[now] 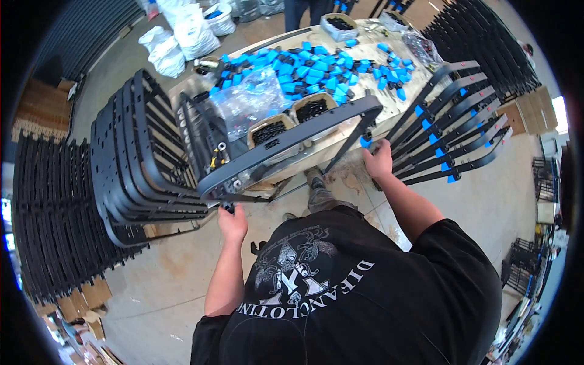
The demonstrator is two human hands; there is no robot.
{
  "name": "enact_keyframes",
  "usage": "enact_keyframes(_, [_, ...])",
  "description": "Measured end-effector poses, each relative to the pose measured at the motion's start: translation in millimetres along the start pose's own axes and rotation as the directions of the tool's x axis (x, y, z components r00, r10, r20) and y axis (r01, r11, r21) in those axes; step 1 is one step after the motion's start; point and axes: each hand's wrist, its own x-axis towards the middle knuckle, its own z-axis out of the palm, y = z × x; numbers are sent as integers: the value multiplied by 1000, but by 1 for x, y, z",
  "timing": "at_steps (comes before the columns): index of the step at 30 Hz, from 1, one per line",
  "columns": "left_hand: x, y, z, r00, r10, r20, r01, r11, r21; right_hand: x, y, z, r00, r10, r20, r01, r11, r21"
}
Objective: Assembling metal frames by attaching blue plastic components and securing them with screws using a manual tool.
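Observation:
A black metal frame (292, 135) with rounded corners slants across in front of me, its left end nearer and lower than its right. My left hand (232, 225) is closed at its near left corner, by a small black fitting (227, 207). At the right, my right hand (379, 159) is closed at the frame's leg, just below a blue plastic piece (366, 142); its fingertips are partly hidden. Behind the frame, on the worktable (389, 109), lie a heap of blue and black plastic pieces (304, 67) and two boxes of dark small parts (267, 132).
Similar black frames (131, 164) stand in a row at my left; more with blue pieces (447, 131) fan out at my right. Tall stacks of black bars (52, 213) flank the area. White sacks (191, 33) sit beyond the table, where another person (307, 12) stands.

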Motion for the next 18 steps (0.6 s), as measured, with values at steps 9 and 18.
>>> enact_keyframes(9, [5, 42, 20, 982, -188, -36, 158, 904, -397, 58, -19, -18, 963, 25, 267, -51, 994, 94])
enact_keyframes(18, [27, 97, -40, 746, -575, 335, 509, 817, 269, 82, -57, -75, 654, 128, 746, 134, 950, -281])
